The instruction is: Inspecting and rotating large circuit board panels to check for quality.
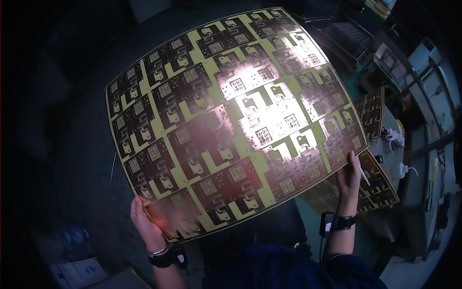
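Observation:
A large printed circuit board panel [198, 143] fills the middle of the head view, tilted up in front of me. Its yellow-green surface carries a grid of repeated dark copper patterns, and a bright glare lies right of its centre. My left hand [145, 222] grips the lower left corner, fingers hidden behind it. At the lower right edge, my right hand [349, 175] holds the panel with the thumb on its front. A thin white pen-like stick [364, 176] juts out from this hand. Both wrists wear black straps with small boxes.
More patterned panels [379, 193] lie at the right, partly under the held one, with another [373, 108] beyond. A white squeeze bottle [403, 170] and a pale tangled bundle [392, 137] sit on the bench. A dark rack [349, 36] stands at the far right; a white box [79, 272] is lower left.

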`<state>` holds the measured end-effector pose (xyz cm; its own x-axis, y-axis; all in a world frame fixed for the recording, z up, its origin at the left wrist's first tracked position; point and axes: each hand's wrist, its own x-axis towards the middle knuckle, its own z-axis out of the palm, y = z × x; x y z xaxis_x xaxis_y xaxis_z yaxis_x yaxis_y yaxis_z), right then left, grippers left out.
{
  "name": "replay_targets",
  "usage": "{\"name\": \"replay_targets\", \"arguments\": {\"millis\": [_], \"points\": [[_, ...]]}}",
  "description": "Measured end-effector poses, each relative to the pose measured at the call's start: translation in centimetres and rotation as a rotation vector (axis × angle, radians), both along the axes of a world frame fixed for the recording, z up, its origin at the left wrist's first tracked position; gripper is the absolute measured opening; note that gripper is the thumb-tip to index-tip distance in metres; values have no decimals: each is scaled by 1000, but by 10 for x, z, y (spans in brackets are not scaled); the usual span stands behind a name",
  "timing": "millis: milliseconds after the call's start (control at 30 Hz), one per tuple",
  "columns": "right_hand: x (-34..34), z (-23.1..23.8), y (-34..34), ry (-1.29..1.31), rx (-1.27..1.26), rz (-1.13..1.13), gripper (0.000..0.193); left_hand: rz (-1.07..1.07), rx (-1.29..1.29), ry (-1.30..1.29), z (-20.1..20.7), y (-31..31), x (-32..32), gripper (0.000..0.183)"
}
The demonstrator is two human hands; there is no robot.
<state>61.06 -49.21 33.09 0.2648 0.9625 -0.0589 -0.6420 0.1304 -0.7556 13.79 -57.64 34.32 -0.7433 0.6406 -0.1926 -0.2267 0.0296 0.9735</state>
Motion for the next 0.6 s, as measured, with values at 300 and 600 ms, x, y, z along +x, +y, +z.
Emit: {"name": "replay_targets", "arguments": {"millis": [300,600], "points": [[-14,-8,2,141,19,-82,41,-18,52,47,9,-6,4,23],[-15,-16,-1,219,-24,-41,41,-4,-104,78,43,-2,16,25]]}}
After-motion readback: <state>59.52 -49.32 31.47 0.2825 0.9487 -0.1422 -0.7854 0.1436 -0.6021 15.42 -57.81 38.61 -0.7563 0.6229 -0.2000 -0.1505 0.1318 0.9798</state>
